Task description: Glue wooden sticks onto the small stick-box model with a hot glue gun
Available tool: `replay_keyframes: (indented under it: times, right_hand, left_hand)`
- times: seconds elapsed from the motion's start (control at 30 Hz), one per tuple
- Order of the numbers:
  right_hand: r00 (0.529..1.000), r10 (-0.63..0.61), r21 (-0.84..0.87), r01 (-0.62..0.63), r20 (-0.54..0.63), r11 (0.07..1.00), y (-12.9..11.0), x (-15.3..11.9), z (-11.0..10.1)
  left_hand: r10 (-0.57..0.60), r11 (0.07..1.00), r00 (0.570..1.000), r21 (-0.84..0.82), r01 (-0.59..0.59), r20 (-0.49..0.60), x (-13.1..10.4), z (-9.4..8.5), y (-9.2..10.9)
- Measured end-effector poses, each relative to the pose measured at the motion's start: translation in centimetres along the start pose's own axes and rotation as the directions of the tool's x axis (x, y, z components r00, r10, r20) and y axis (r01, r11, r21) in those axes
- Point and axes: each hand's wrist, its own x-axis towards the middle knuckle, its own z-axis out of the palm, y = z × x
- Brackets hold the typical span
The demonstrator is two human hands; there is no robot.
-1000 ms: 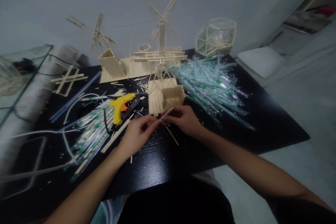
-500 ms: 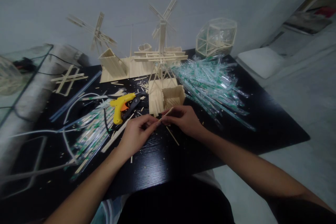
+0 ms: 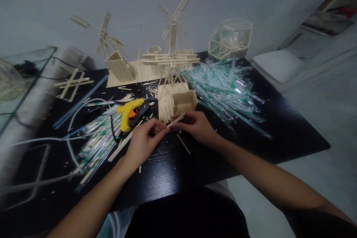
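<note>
A short pale wooden stick (image 3: 176,120) slants between my two hands, just in front of a small wooden windmill model (image 3: 172,59). My left hand (image 3: 146,137) pinches its near end with thumb and fingertips. Closed round its other end, my right hand (image 3: 196,126) has the fingers partly hidden. Right behind my hands is the model's base, with an open-topped box (image 3: 184,102) of upright sticks and a strip of sticks (image 3: 165,108) lying side by side. A yellow glue gun (image 3: 128,113) lies to the left of them.
Wrapped sticks (image 3: 99,145) lie at left, with a white cable looped over them. A heap of clear-and-green wrappers (image 3: 225,89) spreads at right. Behind stand a second windmill (image 3: 118,67) and a faceted stick frame (image 3: 231,39). Scraps litter the black table (image 3: 251,148).
My hands have shifted very slightly, and more of the stick shows between the fingertips. Everything else stays where it was.
</note>
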Motion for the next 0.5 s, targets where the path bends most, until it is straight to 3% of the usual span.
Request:
replay_keyframes:
  times: [0.2, 0.5]
  right_hand:
    - [1.0, -0.009, 0.041, 0.009, 0.014, 0.999, 0.07, 0.12, -0.12]
    - [1.0, 0.026, 0.086, -0.024, -0.014, 0.996, -0.24, 0.1, 0.1]
  left_hand:
    - [-0.028, 0.996, 0.999, -0.087, 0.03, 0.02, -0.08, 0.13, 0.53]
    - [-0.038, 0.998, 0.997, -0.041, 0.041, 0.065, 0.12, -0.04, 0.27]
